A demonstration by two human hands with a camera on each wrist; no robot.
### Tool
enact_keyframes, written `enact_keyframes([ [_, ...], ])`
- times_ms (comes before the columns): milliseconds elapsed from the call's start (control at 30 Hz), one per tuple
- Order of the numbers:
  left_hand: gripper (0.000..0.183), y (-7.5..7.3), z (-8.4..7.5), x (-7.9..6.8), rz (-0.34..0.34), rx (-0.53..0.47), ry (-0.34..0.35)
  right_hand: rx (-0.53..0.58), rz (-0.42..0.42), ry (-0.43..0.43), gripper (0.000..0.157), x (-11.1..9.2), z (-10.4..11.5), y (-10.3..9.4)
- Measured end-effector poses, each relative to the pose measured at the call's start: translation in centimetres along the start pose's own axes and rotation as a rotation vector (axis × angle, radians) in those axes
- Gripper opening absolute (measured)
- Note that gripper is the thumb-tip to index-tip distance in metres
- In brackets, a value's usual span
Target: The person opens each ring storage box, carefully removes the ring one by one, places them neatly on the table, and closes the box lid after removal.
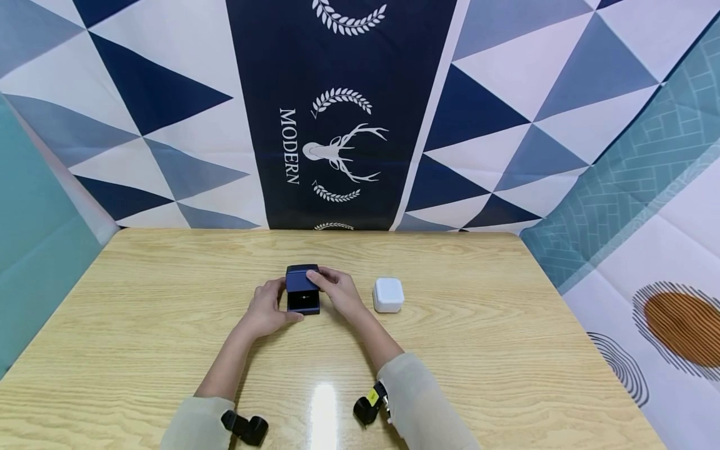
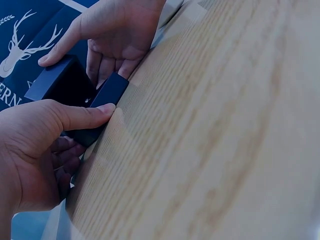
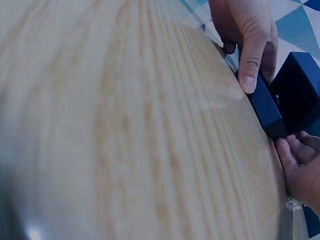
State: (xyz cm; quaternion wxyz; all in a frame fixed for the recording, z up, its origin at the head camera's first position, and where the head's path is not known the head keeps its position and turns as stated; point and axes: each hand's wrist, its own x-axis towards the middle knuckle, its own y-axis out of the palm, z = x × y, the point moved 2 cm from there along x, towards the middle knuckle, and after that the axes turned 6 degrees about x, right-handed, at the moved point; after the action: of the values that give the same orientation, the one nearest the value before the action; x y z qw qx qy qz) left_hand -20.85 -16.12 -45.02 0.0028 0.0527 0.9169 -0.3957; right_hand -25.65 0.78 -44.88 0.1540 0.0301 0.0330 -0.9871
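A small navy ring box sits on the wooden table with its lid raised, and a tiny ring shows in its black lining. My left hand grips the base from the left, its thumb against the front side, as the left wrist view confirms. On the other side, my right hand holds the box, thumb on the lid's upper edge and the other fingers along the right side. Seen from the right wrist, the box stands between both hands; some fingertips are hidden behind it.
A white rounded cube-shaped case stands on the table to the right of my right hand. Behind the table's far edge hangs a patterned cloth with a deer-head print.
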Motion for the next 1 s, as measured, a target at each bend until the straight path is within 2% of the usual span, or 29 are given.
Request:
enact_keyframes([
  [200,0.084,0.0,0.0,0.0,-0.003,0.002,0.003,0.015,0.018,0.019,0.057,-0.1,0.3,-0.1],
  [467,0.084,0.0,-0.1,0.0,-0.003,-0.003,0.005,-0.013,0.022,0.014,0.053,-2.0,3.2,0.2],
  [1000,0.084,0.1,0.1,0.1,-0.004,-0.005,0.002,-0.011,0.003,0.029,0.055,-2.1,3.4,0.3],
])
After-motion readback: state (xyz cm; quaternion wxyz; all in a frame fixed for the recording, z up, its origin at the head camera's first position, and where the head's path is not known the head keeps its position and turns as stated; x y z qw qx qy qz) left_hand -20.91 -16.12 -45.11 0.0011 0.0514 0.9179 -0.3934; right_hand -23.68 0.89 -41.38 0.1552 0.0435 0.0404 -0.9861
